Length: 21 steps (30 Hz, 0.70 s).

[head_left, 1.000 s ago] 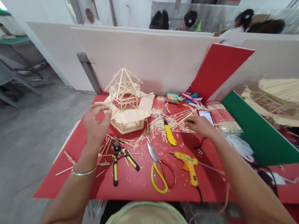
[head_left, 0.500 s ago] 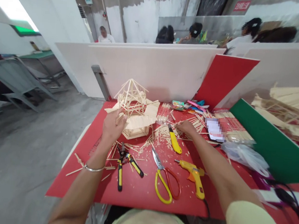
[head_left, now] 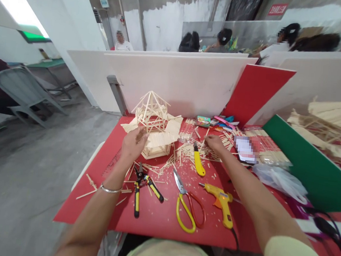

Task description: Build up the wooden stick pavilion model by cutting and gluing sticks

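Observation:
On the red tabletop stands a wooden stick model (head_left: 160, 139), a pavilion-like frame with a peaked top and flat stick panels sloping out around it. My left hand (head_left: 133, 142) is at its near left side, fingers curled against the panel edge; the fingertips are partly hidden. To the right, my right hand (head_left: 214, 144) is closed over the loose stick heap, pinching a thin wooden stick (head_left: 204, 137) that points upward. Just left of and below that hand lies a yellow utility knife (head_left: 199, 163). Many loose sticks (head_left: 183, 155) cover the table beside the model.
Pliers (head_left: 138, 189), scissors (head_left: 186, 205) and a yellow glue gun (head_left: 222, 202) lie near the front edge. A phone (head_left: 245, 149), stick packs (head_left: 268, 146) and a plastic bag (head_left: 279, 181) sit at right. White boards (head_left: 175, 76) stand behind; people sit beyond.
My right hand has risen slightly from the heap, and a stick now shows upright at its fingertips. My left hand has shifted slightly right along the model. The view has moved a little.

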Each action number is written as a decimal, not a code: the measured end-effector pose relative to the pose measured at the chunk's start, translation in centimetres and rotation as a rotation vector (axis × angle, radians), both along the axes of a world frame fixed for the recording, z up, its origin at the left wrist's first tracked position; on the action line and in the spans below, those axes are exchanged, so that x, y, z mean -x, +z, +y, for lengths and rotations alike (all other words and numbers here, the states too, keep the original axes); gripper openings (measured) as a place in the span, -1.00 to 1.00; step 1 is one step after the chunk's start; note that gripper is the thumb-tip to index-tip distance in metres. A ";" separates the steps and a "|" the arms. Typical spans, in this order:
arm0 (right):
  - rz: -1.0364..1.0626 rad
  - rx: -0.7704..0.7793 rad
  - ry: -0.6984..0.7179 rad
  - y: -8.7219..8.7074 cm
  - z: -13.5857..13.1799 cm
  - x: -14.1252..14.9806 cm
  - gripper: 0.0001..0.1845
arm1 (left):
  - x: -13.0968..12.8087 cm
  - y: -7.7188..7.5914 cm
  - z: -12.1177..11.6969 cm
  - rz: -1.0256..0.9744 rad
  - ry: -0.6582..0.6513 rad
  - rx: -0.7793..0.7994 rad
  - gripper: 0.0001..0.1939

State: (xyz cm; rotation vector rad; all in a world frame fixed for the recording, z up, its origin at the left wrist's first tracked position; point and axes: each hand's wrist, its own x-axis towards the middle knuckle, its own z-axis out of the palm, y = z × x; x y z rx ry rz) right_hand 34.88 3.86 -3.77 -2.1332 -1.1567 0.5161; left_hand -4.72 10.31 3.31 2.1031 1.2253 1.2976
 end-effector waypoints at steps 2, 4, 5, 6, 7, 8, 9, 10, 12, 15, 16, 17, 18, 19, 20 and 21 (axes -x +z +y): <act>0.014 -0.035 0.016 0.4 0.5 -0.5 -0.67 | 0.0 -0.1 0.0 0.002 0.013 -0.025 -0.66; 0.024 -0.095 0.041 0.9 1.0 -0.8 -0.71 | 0.0 -0.1 -0.2 0.010 0.036 -0.071 -0.71; 0.024 -0.128 0.055 1.1 1.2 -0.9 -0.73 | 0.0 0.0 -0.3 0.019 0.043 -0.092 -0.73; 0.024 -0.159 0.070 1.3 1.4 -1.0 -0.74 | 0.0 0.0 -0.4 0.030 0.045 -0.107 -0.74; 0.023 -0.186 0.086 1.4 1.5 -1.0 -0.75 | 0.0 0.1 -0.5 0.042 0.042 -0.114 -0.74; 0.024 -0.210 0.100 1.5 1.6 -1.1 -0.76 | 0.1 0.1 -0.6 0.054 0.035 -0.114 -0.74; 0.023 -0.231 0.111 1.5 1.7 -1.1 -0.76 | 0.1 0.1 -0.7 0.063 0.027 -0.109 -0.74; 0.021 -0.250 0.121 1.5 1.7 -1.1 -0.75 | 0.1 0.0 -0.7 0.070 0.020 -0.105 -0.74; 0.008 -0.284 0.136 1.5 1.6 -1.1 -0.71 | 0.2 -0.1 -0.9 0.072 0.006 -0.103 -0.74; -0.032 -0.310 0.159 2.1 1.4 -1.0 -0.68 | 0.1 0.2 -1.4 0.064 0.011 -0.149 -0.76; -0.051 -0.309 0.166 2.5 1.3 -1.0 -0.67 | 0.0 0.5 -1.7 0.055 0.024 -0.187 -0.77; -0.072 -0.302 0.170 2.8 1.2 -0.9 -0.66 | 0.0 0.8 -2.1 0.043 0.041 -0.234 -0.78; -0.097 -0.286 0.169 3.2 1.1 -0.9 -0.66 | -0.1 1.2 -2.5 0.029 0.062 -0.285 -0.79; -0.126 -0.262 0.162 3.5 0.9 -1.0 -0.66 | -0.2 1.5 -3.0 0.016 0.082 -0.332 -0.81; -0.157 -0.229 0.149 3.8 0.7 -1.0 -0.66 | -0.3 1.7 -3.5 0.007 0.095 -0.368 -0.82; -0.190 -0.189 0.131 4.0 0.5 -1.1 -0.67 | -0.5 1.8 -4.0 0.003 0.098 -0.397 -0.84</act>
